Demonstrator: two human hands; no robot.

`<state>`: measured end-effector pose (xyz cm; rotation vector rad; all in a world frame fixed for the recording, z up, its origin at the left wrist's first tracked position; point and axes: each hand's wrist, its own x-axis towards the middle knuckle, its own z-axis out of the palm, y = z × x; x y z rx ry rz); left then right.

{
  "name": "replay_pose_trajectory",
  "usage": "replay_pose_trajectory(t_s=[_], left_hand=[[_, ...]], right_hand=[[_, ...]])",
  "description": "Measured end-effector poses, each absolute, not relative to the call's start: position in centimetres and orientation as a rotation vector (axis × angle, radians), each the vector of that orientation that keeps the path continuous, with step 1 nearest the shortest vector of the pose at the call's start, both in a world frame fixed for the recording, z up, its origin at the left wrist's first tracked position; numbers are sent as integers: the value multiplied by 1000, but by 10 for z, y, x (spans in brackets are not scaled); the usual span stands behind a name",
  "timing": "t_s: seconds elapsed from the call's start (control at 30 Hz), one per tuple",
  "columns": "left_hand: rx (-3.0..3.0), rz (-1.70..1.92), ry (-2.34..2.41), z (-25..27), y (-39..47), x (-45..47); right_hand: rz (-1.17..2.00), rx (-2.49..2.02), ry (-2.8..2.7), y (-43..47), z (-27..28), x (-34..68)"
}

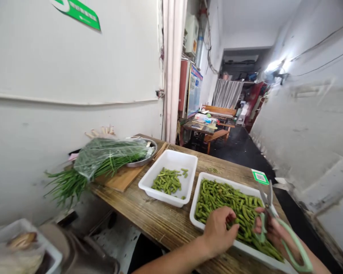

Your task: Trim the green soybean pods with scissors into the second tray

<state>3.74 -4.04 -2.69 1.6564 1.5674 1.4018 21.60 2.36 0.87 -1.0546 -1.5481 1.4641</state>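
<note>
My right hand (274, 228) grips a pair of scissors (295, 247) with pale green handles, their blades pointing up and apart. Over the near edge of the right white tray (198, 224), my left hand (220, 227) is closed in a pinch. A bit of green pod shows at its fingertips, mostly hidden by the fingers. Green edamame pods (225, 194) fill this tray. To its left, a second white tray (148, 195) holds a smaller heap of edamame pods (167, 182).
Garlic chives (71, 184) in a clear plastic bag lie on a wooden board (128, 179) beside a metal bowl (153, 154). A green-and-white QR card (260, 177) lies at the wooden table's (160, 224) right edge. White containers (55, 255) stand low at left.
</note>
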Motion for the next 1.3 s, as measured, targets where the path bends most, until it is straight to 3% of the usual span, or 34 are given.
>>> replay_pose_trajectory(t_s=[0.23,0.37,0.57,0.77,0.93,1.17,1.3], left_hand=[[1930,1442,1586,-12,-48,9],[1906,1490,2038,0,-44,-69],[1944,707,2544,12,-15,-147],[2151,407,2279,24,29,-88],[2158,16,2550,12,75,-44],[2119,210,2623,1,83,-40],[1874,786,2296,6,67,-36]], right_hand=[[1528,-1189,-1656,82,11,186],[1321,-1132,-1610,91,1,175],[937,-1184,-1634,101,-1,180],[669,-1285,-1815,109,-6,185],[456,-1335,-1982,108,-6,183],[389,-1307,-2028,108,-6,183],[326,-1273,-2129,104,-7,180]])
